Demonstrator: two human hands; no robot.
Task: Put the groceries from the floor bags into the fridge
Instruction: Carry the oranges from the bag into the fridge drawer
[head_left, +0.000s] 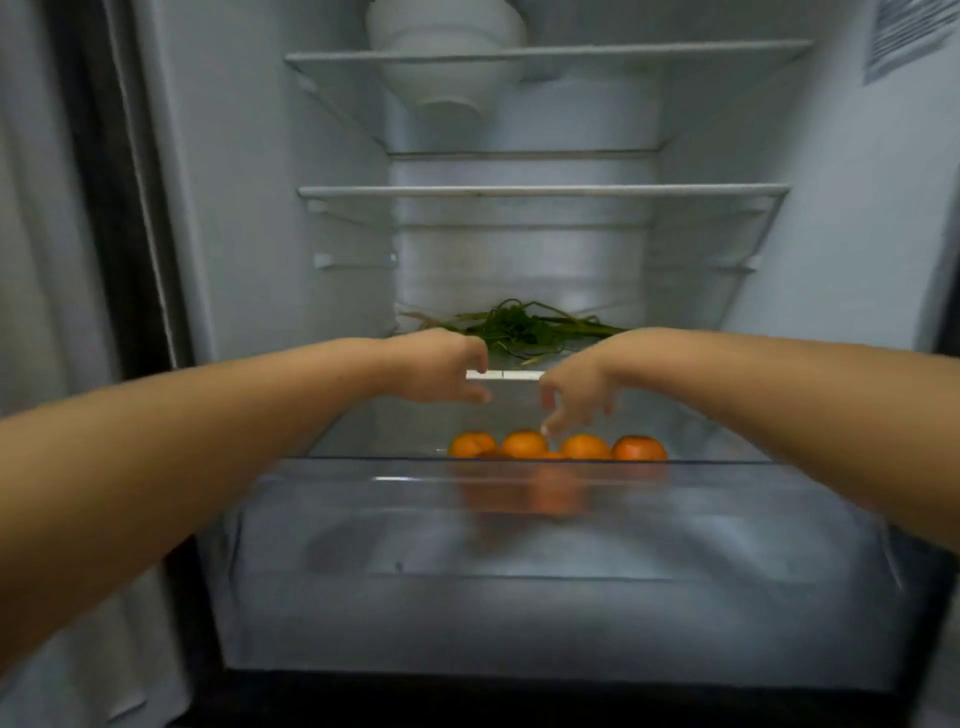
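Note:
The fridge stands open in front of me. Several oranges (558, 448) lie in the pulled-out clear crisper drawer (519, 545) at the bottom. Both my arms reach into the drawer. My right hand (576, 395) hangs just above the oranges with loosely spread fingers, one fingertip at the top of an orange. My left hand (441, 366) hovers beside it, fingers loosely curled, holding nothing. A bunch of green herbs (524, 327) lies on the shelf just above the drawer, behind my hands.
Two glass shelves (540, 191) sit above, the lower one bare. White bowls (447, 57) are stacked on the top shelf. The fridge's side wall (234, 208) is at the left, a label sheet (909, 36) on the right wall.

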